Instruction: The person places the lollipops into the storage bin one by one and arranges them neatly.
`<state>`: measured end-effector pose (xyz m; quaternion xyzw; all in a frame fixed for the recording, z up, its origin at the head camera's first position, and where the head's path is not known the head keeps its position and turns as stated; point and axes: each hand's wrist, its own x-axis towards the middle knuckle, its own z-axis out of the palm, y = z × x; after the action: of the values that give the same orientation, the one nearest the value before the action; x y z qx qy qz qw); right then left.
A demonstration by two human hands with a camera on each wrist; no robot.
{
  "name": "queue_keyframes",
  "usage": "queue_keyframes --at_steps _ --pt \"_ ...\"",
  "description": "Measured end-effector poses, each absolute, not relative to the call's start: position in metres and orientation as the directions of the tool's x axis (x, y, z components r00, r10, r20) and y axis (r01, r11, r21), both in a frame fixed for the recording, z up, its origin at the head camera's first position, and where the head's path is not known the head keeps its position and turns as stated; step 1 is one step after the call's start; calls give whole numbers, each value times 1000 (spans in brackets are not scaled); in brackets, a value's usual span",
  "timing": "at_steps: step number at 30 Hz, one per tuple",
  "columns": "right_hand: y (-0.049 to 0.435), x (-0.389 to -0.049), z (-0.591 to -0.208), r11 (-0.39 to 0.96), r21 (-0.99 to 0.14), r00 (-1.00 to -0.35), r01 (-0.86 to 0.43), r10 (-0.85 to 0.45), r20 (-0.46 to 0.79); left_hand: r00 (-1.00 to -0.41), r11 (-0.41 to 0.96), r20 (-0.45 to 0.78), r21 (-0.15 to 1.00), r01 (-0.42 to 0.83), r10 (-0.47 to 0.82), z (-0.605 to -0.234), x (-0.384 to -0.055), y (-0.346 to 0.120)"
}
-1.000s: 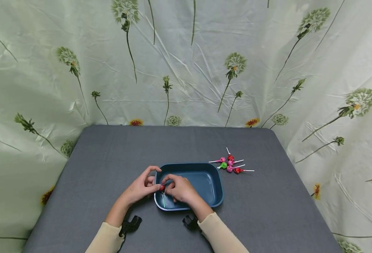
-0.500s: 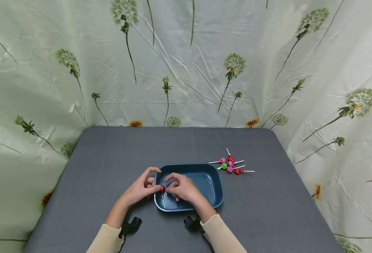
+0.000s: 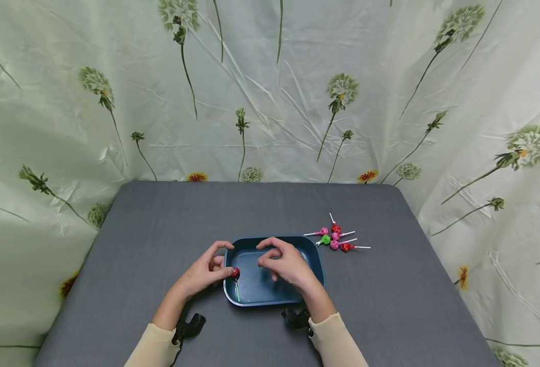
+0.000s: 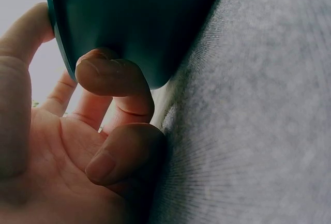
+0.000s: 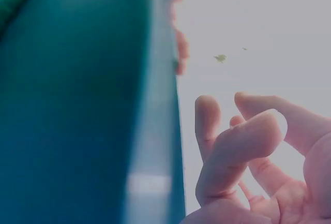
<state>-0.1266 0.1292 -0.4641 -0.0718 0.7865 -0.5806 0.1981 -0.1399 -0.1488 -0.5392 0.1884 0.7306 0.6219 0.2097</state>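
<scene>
A blue rectangular tray (image 3: 273,300) lies on the grey table. At its left end my left hand (image 3: 203,272) grips the wall, thumb over the rim and other fingers outside; the left wrist view shows curled fingers against the tray wall (image 4: 134,22). Inside that end lies a red-wrapped lollipop (image 3: 235,273), its stick towards me, right by the left thumb tip; whether they touch I cannot tell. My right hand (image 3: 286,265) hovers over the middle of the tray with loosely bent fingers and holds nothing. In the right wrist view that hand (image 5: 248,157) has a gap between thumb and fingers.
Several wrapped lollipops lie in a loose cluster beyond the tray's right corner, among them a green lollipop (image 3: 326,239) and a red lollipop (image 3: 346,247). A curtain with dandelion prints (image 3: 270,102) hangs around the table (image 3: 196,214).
My right hand has moved away from the red lollipop, to the right and slightly up over the tray. The left hand and the lollipop in the tray have stayed in place.
</scene>
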Motion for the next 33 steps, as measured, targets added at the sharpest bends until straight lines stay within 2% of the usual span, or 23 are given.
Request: queue_keyframes --at_steps 12,23,33 --pt "188 -128 -444 225 -968 -979 111 -143 -145 -842 151 -36 987 55 538 -539 -139 -150" --pt "222 -131 -446 140 -984 -994 113 3 -114 -853 164 -36 985 59 520 -539 -140 -151" --pt "254 -134 -471 148 -953 -957 263 164 -238 -849 183 -48 982 57 526 -541 -138 -149"
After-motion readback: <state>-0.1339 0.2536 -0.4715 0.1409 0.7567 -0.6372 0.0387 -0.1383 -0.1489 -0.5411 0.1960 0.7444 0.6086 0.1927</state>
